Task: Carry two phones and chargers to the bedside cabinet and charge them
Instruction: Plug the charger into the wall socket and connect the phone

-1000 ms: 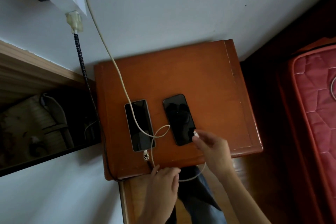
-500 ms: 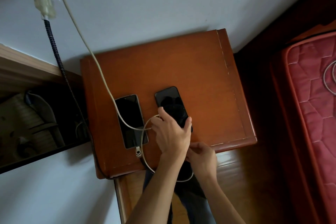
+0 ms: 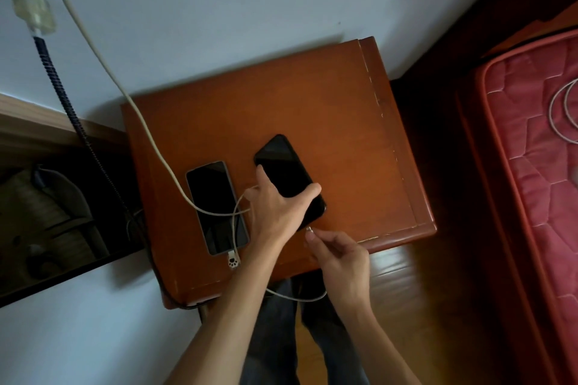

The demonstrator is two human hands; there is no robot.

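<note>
Left hand [image 3: 281, 209] gripped the glossy black slab phone [image 3: 281, 166] by its long edges on the reddish-brown wooden bench [image 3: 344, 122]. Right hand [image 3: 339, 256], at 5 o'clock of it, pinched the white cable plug [image 3: 309, 230] just beside the phone's near end. Grey-rimmed dark phone [image 3: 212, 197] lay at 9 o'clock, with a white charging cable [image 3: 103, 62] running across its screen.

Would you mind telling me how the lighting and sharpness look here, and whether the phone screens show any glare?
Head view: dim, soft light; deep shadow fills the gap left of the bedside cabinet; the silver-edged phone and black phone have dark screens without strong glare; the left hand gripping the black phone and the right hand pinching the cable plug look slightly soft.
</note>
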